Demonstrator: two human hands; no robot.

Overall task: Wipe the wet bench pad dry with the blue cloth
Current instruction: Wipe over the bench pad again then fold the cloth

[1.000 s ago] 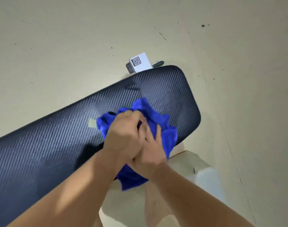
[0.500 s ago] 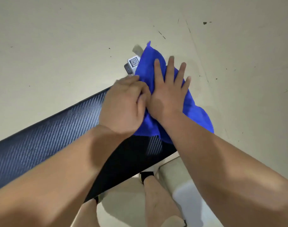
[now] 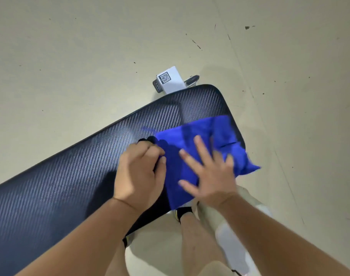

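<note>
The dark bench pad [image 3: 70,176] with a woven carbon-fibre pattern runs from the lower left to the upper right. The blue cloth [image 3: 210,132] lies spread over the pad's right end, one corner hanging past the near edge. My left hand [image 3: 140,174] grips the cloth's left edge with curled fingers. My right hand [image 3: 208,174] presses flat on the cloth with its fingers spread.
A white bench frame part [image 3: 171,79] with a QR sticker sticks out beyond the pad's far end. A white frame piece [image 3: 236,246] and my legs [image 3: 196,246] are below the pad's near edge. Beige floor [image 3: 70,56] surrounds the bench.
Both hands drew the cloth back from the pad's far end toward me. The cloth now lies flatter and more spread out. My right hand's fingers have spread wider.
</note>
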